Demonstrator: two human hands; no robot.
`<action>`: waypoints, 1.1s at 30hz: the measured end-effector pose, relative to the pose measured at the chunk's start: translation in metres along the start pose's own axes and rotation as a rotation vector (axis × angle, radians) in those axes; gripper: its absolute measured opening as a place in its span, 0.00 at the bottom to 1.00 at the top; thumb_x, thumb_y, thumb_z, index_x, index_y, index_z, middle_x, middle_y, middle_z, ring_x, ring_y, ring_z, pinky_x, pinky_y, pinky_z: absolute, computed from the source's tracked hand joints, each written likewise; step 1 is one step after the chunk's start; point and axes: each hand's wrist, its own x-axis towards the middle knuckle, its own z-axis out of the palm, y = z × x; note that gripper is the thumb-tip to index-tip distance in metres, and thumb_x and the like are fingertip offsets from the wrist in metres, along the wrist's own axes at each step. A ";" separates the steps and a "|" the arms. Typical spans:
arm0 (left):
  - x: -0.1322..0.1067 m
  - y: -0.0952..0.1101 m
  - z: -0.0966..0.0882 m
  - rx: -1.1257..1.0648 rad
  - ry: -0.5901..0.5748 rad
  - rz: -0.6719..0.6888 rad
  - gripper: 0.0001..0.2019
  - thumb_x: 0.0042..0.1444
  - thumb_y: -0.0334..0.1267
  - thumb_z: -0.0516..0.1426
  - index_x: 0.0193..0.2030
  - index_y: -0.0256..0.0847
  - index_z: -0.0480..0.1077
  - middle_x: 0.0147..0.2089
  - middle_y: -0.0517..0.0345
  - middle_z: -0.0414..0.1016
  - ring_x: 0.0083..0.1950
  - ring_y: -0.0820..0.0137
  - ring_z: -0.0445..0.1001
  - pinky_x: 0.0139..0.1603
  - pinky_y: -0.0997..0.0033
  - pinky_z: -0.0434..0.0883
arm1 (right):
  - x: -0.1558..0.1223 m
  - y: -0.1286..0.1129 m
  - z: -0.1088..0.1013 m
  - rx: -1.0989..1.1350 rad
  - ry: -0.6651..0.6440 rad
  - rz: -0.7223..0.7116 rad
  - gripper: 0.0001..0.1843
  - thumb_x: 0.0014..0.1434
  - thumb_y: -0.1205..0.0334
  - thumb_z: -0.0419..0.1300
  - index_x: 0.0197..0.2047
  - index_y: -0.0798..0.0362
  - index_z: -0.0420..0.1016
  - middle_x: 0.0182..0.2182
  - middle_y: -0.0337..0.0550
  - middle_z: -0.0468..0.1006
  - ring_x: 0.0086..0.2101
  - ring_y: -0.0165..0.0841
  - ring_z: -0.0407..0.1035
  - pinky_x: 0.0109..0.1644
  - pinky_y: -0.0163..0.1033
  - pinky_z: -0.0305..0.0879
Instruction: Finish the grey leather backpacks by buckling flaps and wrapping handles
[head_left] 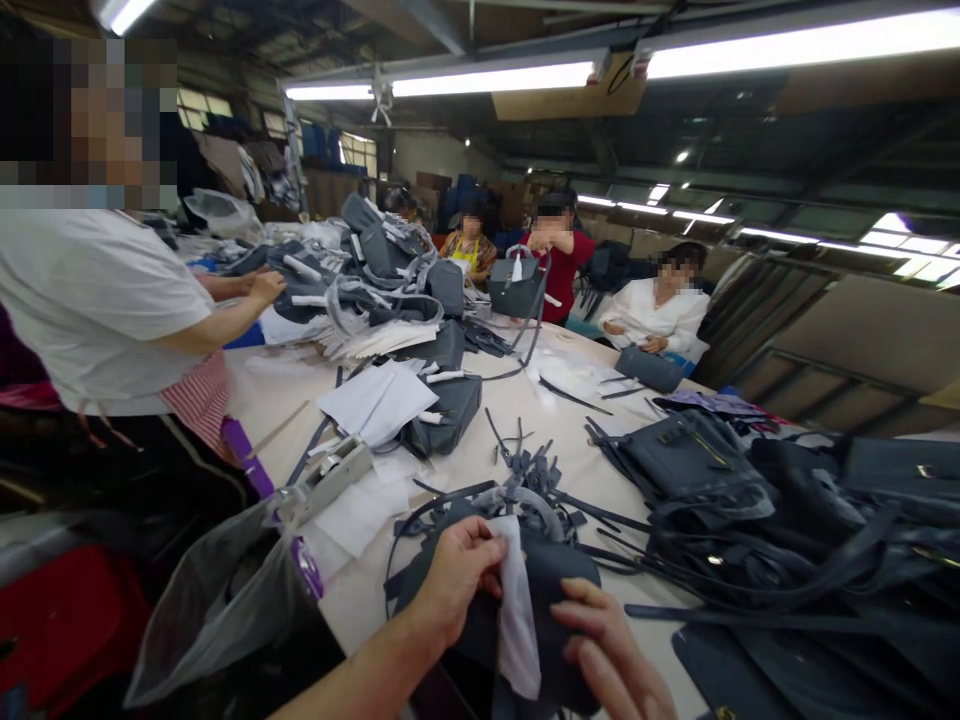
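My left hand (456,575) pinches the top of a white cloth strip (517,610) that hangs down over a dark blue-grey leather bag (555,575) at the near edge of the table. My right hand (611,650) lies on the lower right of the same bag, fingers curled against it. Thin dark straps (525,470) lie tangled just beyond the bag.
The long pale table (480,440) carries white paper sheets (379,400), a grey metal tool (326,480), and piles of dark bags (697,460) at right and far left. A person in white (97,300) stands at left; three people sit at the far end. A grey plastic bag (217,600) hangs at the near left.
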 end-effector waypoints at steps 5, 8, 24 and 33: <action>-0.005 0.003 0.001 0.053 -0.024 0.019 0.15 0.39 0.43 0.66 0.26 0.35 0.68 0.22 0.60 0.71 0.19 0.77 0.65 0.20 0.78 0.64 | 0.046 -0.028 0.021 -0.006 -0.180 0.198 0.18 0.49 0.44 0.65 0.32 0.51 0.81 0.23 0.39 0.74 0.29 0.36 0.68 0.32 0.37 0.64; -0.005 0.001 0.000 0.046 -0.025 -0.011 0.15 0.42 0.46 0.64 0.28 0.36 0.68 0.21 0.62 0.70 0.20 0.77 0.65 0.21 0.77 0.64 | 0.059 -0.030 0.037 0.039 -0.338 0.252 0.17 0.49 0.45 0.65 0.26 0.53 0.77 0.20 0.36 0.70 0.22 0.29 0.61 0.25 0.34 0.56; -0.013 0.007 -0.012 0.471 0.124 0.470 0.06 0.53 0.37 0.58 0.38 0.40 0.71 0.35 0.58 0.75 0.36 0.68 0.73 0.36 0.73 0.69 | 0.057 -0.027 0.051 0.039 -0.273 0.296 0.16 0.49 0.48 0.62 0.26 0.53 0.75 0.18 0.33 0.63 0.20 0.26 0.51 0.22 0.34 0.46; -0.006 0.002 -0.006 0.432 0.076 0.291 0.10 0.54 0.40 0.57 0.34 0.37 0.76 0.32 0.56 0.80 0.35 0.67 0.75 0.38 0.72 0.68 | 0.055 -0.009 0.054 0.118 -0.217 0.272 0.13 0.48 0.50 0.62 0.30 0.51 0.70 0.18 0.32 0.66 0.19 0.29 0.59 0.19 0.32 0.49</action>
